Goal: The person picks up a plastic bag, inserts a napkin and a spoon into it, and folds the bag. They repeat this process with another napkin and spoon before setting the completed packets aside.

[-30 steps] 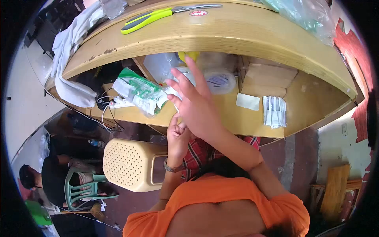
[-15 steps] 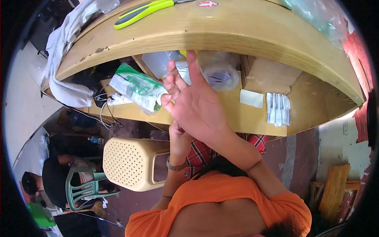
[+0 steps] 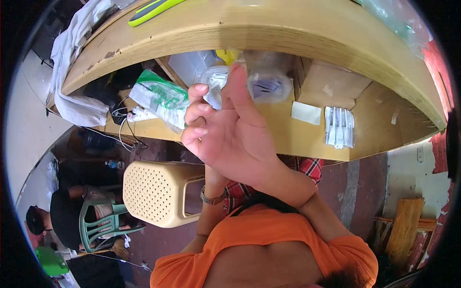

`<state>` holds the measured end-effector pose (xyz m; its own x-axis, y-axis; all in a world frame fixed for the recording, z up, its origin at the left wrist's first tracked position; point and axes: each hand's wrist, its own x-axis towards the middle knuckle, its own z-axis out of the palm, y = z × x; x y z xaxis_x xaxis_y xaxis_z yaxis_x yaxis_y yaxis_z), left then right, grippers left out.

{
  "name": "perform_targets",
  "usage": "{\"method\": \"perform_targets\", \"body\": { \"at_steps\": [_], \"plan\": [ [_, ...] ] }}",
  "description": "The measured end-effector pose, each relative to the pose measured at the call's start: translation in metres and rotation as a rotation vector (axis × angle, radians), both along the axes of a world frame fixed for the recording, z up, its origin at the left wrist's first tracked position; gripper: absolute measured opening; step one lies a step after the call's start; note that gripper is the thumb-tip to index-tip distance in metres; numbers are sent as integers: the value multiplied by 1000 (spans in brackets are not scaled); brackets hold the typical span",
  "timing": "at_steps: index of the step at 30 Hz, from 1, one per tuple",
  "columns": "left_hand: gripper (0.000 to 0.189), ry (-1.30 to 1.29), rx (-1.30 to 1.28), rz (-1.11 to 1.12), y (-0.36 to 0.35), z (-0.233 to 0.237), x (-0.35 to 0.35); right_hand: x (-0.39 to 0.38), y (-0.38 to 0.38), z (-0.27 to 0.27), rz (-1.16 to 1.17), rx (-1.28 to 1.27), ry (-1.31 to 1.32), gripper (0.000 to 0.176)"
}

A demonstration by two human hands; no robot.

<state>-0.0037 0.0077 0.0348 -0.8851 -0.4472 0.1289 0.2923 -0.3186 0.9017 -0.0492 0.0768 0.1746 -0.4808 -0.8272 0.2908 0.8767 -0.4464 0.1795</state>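
My right hand (image 3: pixel 235 129) is raised in front of the open desk compartment, palm towards me. One digit stretches upward, the other visible fingers are loosely bent, and nothing is held. Behind its fingers lies a silvery plastic packet (image 3: pixel 214 77). My left wrist, with a watch (image 3: pixel 212 197) on it, goes up behind my right hand, which hides the left hand's fingers. A green-and-white plastic bag (image 3: pixel 161 98) lies just left of my right hand. To the right are a clear round plastic pack (image 3: pixel 270 88), a white card (image 3: pixel 306 113) and a packet of slim items (image 3: pixel 339 127).
Green-and-black handled pliers (image 3: pixel 156 10) lie on the desktop (image 3: pixel 269 19). A white cloth (image 3: pixel 72 62) hangs over its left end, near cables and a power strip (image 3: pixel 140 114). A beige stool (image 3: pixel 151 192) stands left of me. Farther left, a person (image 3: pixel 65 218) sits on a green chair (image 3: pixel 98 225).
My right hand has shifted slightly left and down, its lower fingers a little more spread apart. The left hand's fingers, partly visible before, are now hidden. The desk appears slightly higher in view.
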Motion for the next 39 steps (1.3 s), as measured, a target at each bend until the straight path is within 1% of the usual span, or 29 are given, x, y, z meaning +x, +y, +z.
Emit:
{"method": "perform_targets", "body": {
  "at_steps": [1, 4, 5, 6, 7, 10, 13, 16, 19, 20, 21, 23, 24, 25, 27, 29, 32, 35, 38, 39],
  "plan": [
    [39, -2, 6, 3, 0, 1, 1, 2, 1, 4, 2, 56, -12, 24],
    [39, -6, 22, 9, -1, 4, 1, 4, -3, 1, 0, 25, -26, 24],
    [40, -7, 26, 10, 0, 5, 2, 3, -4, -2, 24, -42, -17, 20],
    [40, -9, 30, 11, 0, 6, 2, 2, -6, -8, 48, -109, -6, 21],
    [40, -8, 39, 13, 1, 7, 3, 1, -8, -12, 72, -174, 3, 27],
    [41, -11, 63, 18, 2, 7, 4, 5, -7, -10, 84, -200, -24, 27],
    [42, -13, 98, 22, 3, 9, 5, 7, 2, -12, 96, -181, -74, 28],
    [43, -24, 141, 26, 4, 10, 8, 29, 4, -24, 122, -56, 6, 25],
    [44, -35, 217, 16, 6, 10, 11, 43, 7, -38, -83, 155, 361, 20],
    [44, -40, 246, 10, 6, 11, 12, 43, 13, -43, -218, 300, 531, 13],
    [44, -40, 318, 11, 6, 11, 13, 38, 22, -47, -368, 410, 831, 12],
    [45, 4, 224, -130, -3, 21, 21, 11, 44, -55, -665, 618, 1437, 10],
    [46, 67, 60, -246, -12, 31, 28, -5, 64, -51, -645, 721, 1621, 9],
    [48, -53, -82, -287, -19, 24, 27, -18, 85, -38, -622, 824, 1808, 9],
    [51, -85, -71, -412, -10, 46, 27, -26, 110, -7, -737, 1187, 1817, 10],
    [51, -81, -44, -448, -3, 46, 22, -39, 126, 7, -924, 1254, 2035, 12],
    [51, -94, -47, -507, 11, 48, 19, -41, 139, 22, -662, 1230, 2220, 8],
    [53, -121, -58, -562, 23, 46, 13, -51, 143, 13, -628, 1144, 2418, 12],
    [55, -169, -113, -592, 30, 40, 9, -57, 144, -1, -619, 1147, 2385, 15],
    [56, -188, -140, -597, 32, 39, 8, -61, 142, -4, -570, 1123, 2377, 16]
  ]
}}
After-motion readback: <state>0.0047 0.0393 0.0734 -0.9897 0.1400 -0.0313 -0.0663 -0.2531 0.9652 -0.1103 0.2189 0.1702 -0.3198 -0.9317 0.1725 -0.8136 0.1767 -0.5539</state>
